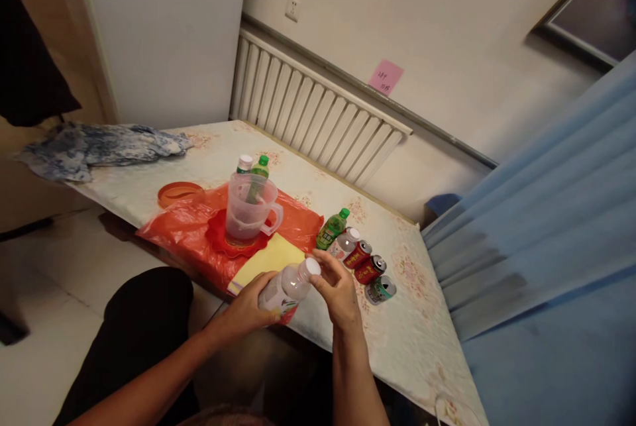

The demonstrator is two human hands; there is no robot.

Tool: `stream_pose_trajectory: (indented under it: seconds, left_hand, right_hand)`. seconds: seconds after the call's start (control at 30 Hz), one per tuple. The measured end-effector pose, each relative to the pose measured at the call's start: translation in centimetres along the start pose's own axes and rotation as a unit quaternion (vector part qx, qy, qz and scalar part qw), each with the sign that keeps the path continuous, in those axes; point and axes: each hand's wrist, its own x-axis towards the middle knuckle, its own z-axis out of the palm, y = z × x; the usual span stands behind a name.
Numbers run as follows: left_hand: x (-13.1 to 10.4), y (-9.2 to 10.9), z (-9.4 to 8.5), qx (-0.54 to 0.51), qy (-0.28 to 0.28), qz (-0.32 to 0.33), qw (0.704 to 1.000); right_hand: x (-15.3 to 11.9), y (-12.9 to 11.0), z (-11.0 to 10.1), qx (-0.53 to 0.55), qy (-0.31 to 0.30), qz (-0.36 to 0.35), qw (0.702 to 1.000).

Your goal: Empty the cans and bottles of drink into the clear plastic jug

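Note:
A clear plastic bottle with a white cap and a printed label is tilted to the right above the near table edge. My left hand is wrapped around its body. At the top, my right hand has its thumb and curled fingers at the white cap; the cap sits on the bottle's neck. Beyond the hands, a translucent pitcher with liquid low inside stands on a red scalloped dish. A yellow sheet lies between the dish and the bottle.
Right of my hands stand a green-capped bottle, a white-capped bottle, two red cans and a green can. Two more bottles are behind the pitcher. A red plastic bag, an orange lid and patterned cloth lie leftward.

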Motion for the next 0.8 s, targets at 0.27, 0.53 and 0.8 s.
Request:
stream_pose_trajectory:
  seconds: [0.27, 0.53, 0.8]
  left_hand:
    - [0.3, 0.3, 0.1, -0.048, -0.017, -0.036, 0.998]
    - [1.0, -0.6, -0.8, -0.165, -0.052, -0.049, 0.984]
    - [1.5, -1.3, -0.6, -0.168, -0.085, -0.039, 0.981]
  right_hand:
    - [0.1, 1.5, 1.4, -0.041, 0.084, -0.029, 0.995]
    - [-0.7, 3.5, 1.2, 0.042, -0.036, 0.05, 0.997]
    - [-2.1, 4.0, 2.7, 0.051, -0.065, 0.091, 0.992]
